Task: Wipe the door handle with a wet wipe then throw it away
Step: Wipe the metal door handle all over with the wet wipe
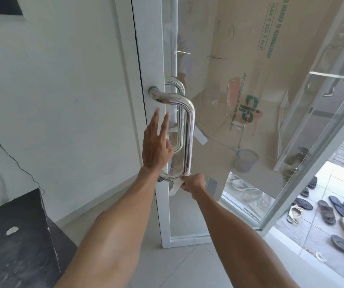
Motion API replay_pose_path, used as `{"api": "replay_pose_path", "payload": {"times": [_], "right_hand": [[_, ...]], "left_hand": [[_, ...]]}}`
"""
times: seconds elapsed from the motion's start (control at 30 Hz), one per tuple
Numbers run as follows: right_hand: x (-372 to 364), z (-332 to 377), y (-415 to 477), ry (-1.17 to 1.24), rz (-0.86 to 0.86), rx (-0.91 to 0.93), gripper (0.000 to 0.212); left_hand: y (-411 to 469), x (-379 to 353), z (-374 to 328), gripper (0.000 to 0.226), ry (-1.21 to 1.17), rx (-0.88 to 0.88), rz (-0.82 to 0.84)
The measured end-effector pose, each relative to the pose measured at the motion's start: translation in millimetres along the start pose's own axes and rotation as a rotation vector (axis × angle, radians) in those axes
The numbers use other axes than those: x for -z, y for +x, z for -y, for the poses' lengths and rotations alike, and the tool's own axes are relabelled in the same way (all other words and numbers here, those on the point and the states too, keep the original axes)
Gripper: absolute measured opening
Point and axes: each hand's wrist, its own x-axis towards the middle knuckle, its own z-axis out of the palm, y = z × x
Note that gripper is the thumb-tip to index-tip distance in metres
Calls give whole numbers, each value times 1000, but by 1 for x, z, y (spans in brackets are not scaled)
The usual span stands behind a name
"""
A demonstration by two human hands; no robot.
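Two hands, one wipe and two pull handles are being recorded. The near door handle [189, 129], a polished chrome bar, is being shown mounted on the white-framed glass door [146, 48]. A second handle [178, 88] is being seen through the glass on the far side. One wet wipe [175, 187] is being gripped in the curled fingers of the right hand [194, 182] and pressed at the lower bend of the near handle. The left hand [156, 142] is being held flat, fingers straight and spread, at the frame just left of the bar; contact cannot be confirmed. Most of the wipe is being hidden by the right hand. One flattened cardboard sheet [250, 48] is being viewed behind the glass, its green print partly cut off. Footwear [326, 212] is being noted outside, overlapping and too scattered to count. A cracked white wall [63, 80], a dark cabinet [11, 235] cut off at lower left, and grey floor tiles [177, 267] are being observed.
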Motion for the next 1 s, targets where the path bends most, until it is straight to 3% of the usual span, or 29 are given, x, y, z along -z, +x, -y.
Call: {"api": "replay_pose_path", "payload": {"times": [0.1,0.2,0.3,0.4,0.53,0.77,0.83,0.93,1.0], "right_hand": [[-3,1,-4,0,21,-4,24],[-4,5,-6,5,15,0,25],[-3,7,-5,14,6,-5,30],[0,8,-2,34,-9,-3,35],[7,7,0,20,-1,3,43],[18,9,5,25,120,31,49],[21,14,1,-50,106,93,48],[28,25,-4,-311,-95,325,37],[31,35,-9,-343,-158,453,33]], "left_hand": [[-45,-16,0,52,-65,109,140],[-71,-29,2,33,-181,274,406],[-84,-34,1,34,-276,396,633],[-91,-36,-3,42,-378,477,722],[-95,-44,-9,42,-420,509,706],[-97,-55,-13,12,-333,612,617],[-95,-56,-14,11,-319,701,569],[-92,-56,-13,16,-330,943,464],[-91,-57,-11,19,-348,1124,384]]}}
